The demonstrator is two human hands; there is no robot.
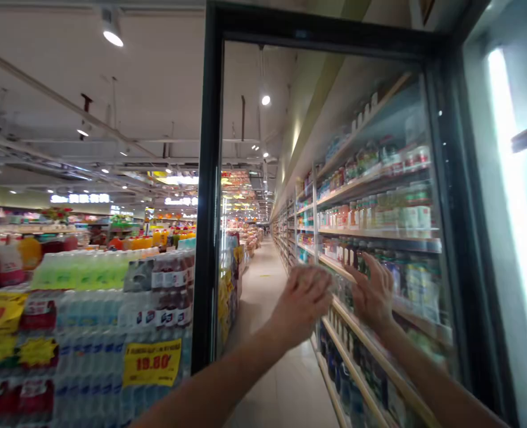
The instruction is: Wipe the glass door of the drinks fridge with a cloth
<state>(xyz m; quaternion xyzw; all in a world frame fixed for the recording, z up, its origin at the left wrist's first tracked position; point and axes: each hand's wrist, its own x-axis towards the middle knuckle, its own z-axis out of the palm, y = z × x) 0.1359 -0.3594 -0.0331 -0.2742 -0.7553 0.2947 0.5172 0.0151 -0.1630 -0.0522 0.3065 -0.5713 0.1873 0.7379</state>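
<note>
In front of me stands a glass cooler door (210,196) with a black frame, swung open. My left hand (306,300) is raised before the glass near its middle, its fingers curled closed. A pale blur shows along the fingers, and I cannot make out what they hold, if anything. To its right, my right hand (373,291) is up close to the pane with fingers apart and nothing visible in it. Whether either hand touches the glass I cannot tell. Shelves of bottles (370,211) show in the pane behind the hands.
Stacked packs of bottled drinks (89,321) with a yellow price sign (151,362) stand at the left. A long aisle floor (263,267) shows through the door. At the right edge is the lit cooler interior (508,178) with a bright light strip.
</note>
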